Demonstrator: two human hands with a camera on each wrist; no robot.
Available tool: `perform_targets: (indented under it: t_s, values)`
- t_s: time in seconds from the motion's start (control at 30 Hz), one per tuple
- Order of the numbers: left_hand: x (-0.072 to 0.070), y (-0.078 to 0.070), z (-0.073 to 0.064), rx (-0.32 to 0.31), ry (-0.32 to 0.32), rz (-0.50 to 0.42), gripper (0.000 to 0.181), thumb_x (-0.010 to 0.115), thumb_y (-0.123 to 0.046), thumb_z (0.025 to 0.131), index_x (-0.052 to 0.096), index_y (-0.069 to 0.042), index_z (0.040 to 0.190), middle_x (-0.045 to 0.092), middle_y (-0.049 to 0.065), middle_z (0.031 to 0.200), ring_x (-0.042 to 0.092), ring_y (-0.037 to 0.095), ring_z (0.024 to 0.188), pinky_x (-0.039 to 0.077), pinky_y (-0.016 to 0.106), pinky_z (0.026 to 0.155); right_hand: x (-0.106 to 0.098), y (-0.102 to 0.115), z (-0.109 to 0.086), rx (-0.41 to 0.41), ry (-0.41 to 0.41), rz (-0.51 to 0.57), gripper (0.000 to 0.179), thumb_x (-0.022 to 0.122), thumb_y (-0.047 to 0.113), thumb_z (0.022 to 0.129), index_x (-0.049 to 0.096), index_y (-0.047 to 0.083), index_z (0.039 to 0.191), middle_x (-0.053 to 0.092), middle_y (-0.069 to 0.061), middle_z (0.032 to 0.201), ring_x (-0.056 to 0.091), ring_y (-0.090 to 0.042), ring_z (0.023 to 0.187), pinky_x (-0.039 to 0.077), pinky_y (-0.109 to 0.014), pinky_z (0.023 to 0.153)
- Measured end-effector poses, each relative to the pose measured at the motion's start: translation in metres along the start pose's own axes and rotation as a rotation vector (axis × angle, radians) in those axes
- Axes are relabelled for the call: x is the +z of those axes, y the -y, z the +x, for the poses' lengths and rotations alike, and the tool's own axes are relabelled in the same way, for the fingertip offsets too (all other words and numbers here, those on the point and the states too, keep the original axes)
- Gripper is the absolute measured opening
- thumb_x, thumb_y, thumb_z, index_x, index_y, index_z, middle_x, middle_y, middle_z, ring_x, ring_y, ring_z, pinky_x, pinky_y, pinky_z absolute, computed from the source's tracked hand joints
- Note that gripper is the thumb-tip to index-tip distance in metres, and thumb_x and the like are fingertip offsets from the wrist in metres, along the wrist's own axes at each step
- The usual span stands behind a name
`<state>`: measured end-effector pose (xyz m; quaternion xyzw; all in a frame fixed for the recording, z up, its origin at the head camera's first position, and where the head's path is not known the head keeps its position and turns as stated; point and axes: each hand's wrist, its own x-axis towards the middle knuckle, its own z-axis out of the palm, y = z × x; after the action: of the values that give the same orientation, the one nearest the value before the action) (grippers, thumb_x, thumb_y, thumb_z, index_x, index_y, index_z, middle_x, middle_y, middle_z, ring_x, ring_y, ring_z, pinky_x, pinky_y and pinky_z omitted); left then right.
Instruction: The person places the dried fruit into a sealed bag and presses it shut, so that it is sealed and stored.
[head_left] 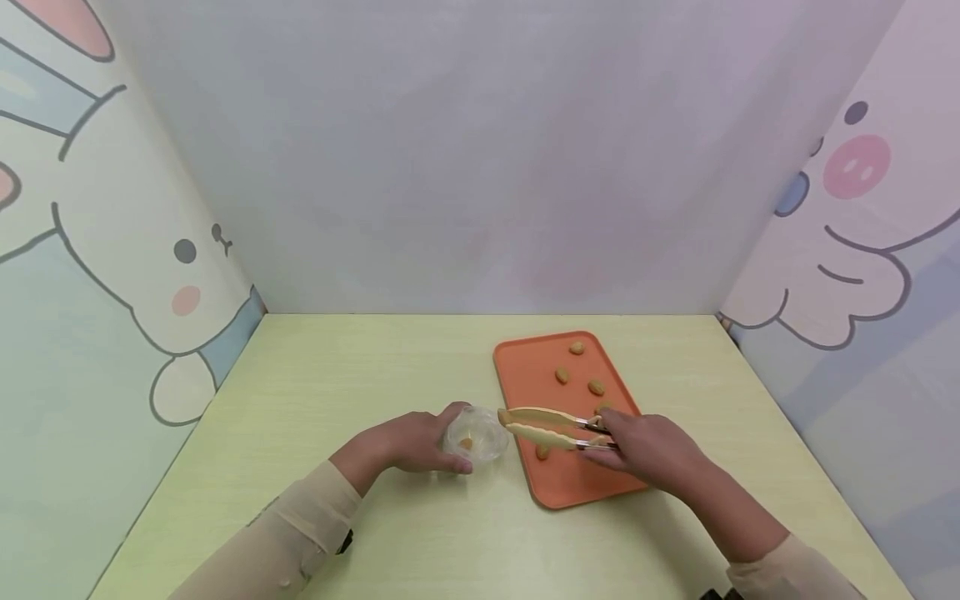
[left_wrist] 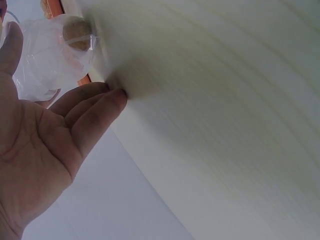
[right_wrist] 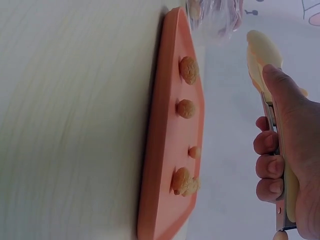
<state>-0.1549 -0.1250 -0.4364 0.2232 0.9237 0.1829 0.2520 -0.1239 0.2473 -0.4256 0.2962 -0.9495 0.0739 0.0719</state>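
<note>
A small clear plastic cup (head_left: 476,437) is steadied on the pale yellow-green table (head_left: 375,375) by the left hand (head_left: 415,442), whose fingers are curled around its near and left side; the cup stands just left of the orange tray (head_left: 525,371), almost touching its edge. One golden-brown nugget (head_left: 467,444) is seen inside it. A pair of cream-tipped tongs (head_left: 551,427) is gripped by the right hand (head_left: 651,450), the thumb laid along the upper arm and the fingers wrapped round the metal handles; the two tips are held slightly apart, nothing visible between them, just beside the cup's rim and over the tray's left edge. The nuggets are judged light, dry and crumbly-crusted, so a gentle squeeze across the middle of a piece would suit better than a hard pinch; the thin-walled cup looks light and easily tipped or dented, hence best held low around its wall. The tray appears stiff and flat. Counted: one cup, one pair of tongs, one tray, one nugget in the cup, and five on the tray in the head view (head_left: 577,347) (head_left: 562,376) (head_left: 596,387) (head_left: 542,452), the fifth partly hidden behind the tongs; whether any are clumped cannot be told.
</note>
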Motion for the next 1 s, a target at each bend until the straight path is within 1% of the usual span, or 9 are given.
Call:
perform_targets:
  t_s: [0.1, 0.17, 0.27, 0.43, 0.57, 0.67, 0.83, 1.0]
  values:
    - [0.0, 0.0, 0.001, 0.008, -0.001, 0.006, 0.094, 0.068, -0.072, 0.075, 0.025, -0.033, 0.149, 0.058, -0.004, 0.093, 0.054, 0.015, 0.084, 0.044, 0.037, 0.077, 0.0, 0.002, 0.003, -0.016, -0.016, -0.002, 0.038, 0.069, 0.055, 0.085, 0.056, 0.021, 0.096, 0.048, 0.019, 0.067, 0.028, 0.002, 0.045, 0.028, -0.02, 0.044]
    - [0.0, 0.001, 0.002, 0.017, -0.001, 0.007, 0.093, 0.068, -0.072, 0.076, 0.025, -0.033, 0.149, 0.058, -0.004, 0.092, 0.054, 0.015, 0.083, 0.044, 0.037, 0.076, 0.001, 0.004, 0.005, -0.016, -0.018, -0.011, 0.037, 0.071, 0.054, 0.084, 0.055, 0.022, 0.094, 0.046, 0.019, 0.066, 0.027, 0.001, 0.044, 0.027, -0.02, 0.043]
    - [0.0, 0.002, 0.003, 0.015, 0.004, 0.001, 0.093, 0.067, -0.072, 0.076, 0.024, -0.034, 0.149, 0.057, -0.004, 0.091, 0.054, 0.015, 0.082, 0.043, 0.036, 0.076, 0.0, 0.006, 0.008, -0.005, -0.01, -0.027, 0.038, 0.073, 0.054, 0.082, 0.053, 0.023, 0.09, 0.04, 0.019, 0.064, 0.026, 0.0, 0.043, 0.026, -0.02, 0.042]
    - [0.0, 0.003, 0.003, 0.003, 0.01, -0.012, 0.094, 0.067, -0.073, 0.075, 0.024, -0.034, 0.149, 0.057, -0.004, 0.09, 0.054, 0.015, 0.082, 0.043, 0.036, 0.074, -0.001, 0.009, 0.013, -0.022, -0.02, -0.056, 0.04, 0.073, 0.055, 0.081, 0.052, 0.022, 0.09, 0.038, 0.017, 0.063, 0.026, -0.001, 0.043, 0.025, -0.021, 0.042]
    - [0.001, 0.003, 0.003, 0.006, 0.009, -0.009, 0.093, 0.067, -0.072, 0.076, 0.024, -0.034, 0.149, 0.057, -0.004, 0.089, 0.054, 0.015, 0.081, 0.043, 0.036, 0.073, -0.001, 0.011, 0.017, -0.051, -0.036, -0.087, 0.042, 0.072, 0.056, 0.082, 0.051, 0.02, 0.089, 0.039, 0.016, 0.062, 0.025, -0.001, 0.043, 0.024, -0.021, 0.041]
    - [0.002, 0.003, 0.003, 0.011, 0.008, -0.005, 0.093, 0.067, -0.072, 0.076, 0.025, -0.033, 0.149, 0.057, -0.004, 0.088, 0.053, 0.015, 0.081, 0.043, 0.036, 0.074, -0.001, 0.012, 0.018, -0.053, -0.035, -0.094, 0.042, 0.072, 0.056, 0.082, 0.052, 0.02, 0.089, 0.04, 0.016, 0.062, 0.026, -0.001, 0.042, 0.025, -0.021, 0.041]
    - [0.001, 0.002, 0.002, 0.018, 0.007, 0.002, 0.093, 0.067, -0.072, 0.076, 0.026, -0.031, 0.149, 0.057, -0.003, 0.088, 0.053, 0.015, 0.079, 0.042, 0.036, 0.072, -0.003, 0.015, 0.022, -0.047, -0.02, -0.091, 0.042, 0.071, 0.057, 0.082, 0.055, 0.02, 0.093, 0.042, 0.016, 0.063, 0.027, -0.001, 0.043, 0.026, -0.021, 0.042]
    - [0.001, 0.002, 0.002, 0.02, 0.002, -0.001, 0.092, 0.067, -0.071, 0.077, 0.026, -0.03, 0.148, 0.057, -0.003, 0.086, 0.053, 0.015, 0.078, 0.042, 0.036, 0.071, -0.005, 0.017, 0.025, -0.073, -0.046, -0.094, 0.043, 0.073, 0.055, 0.081, 0.057, 0.019, 0.097, 0.048, 0.016, 0.065, 0.028, 0.0, 0.044, 0.026, -0.02, 0.042]
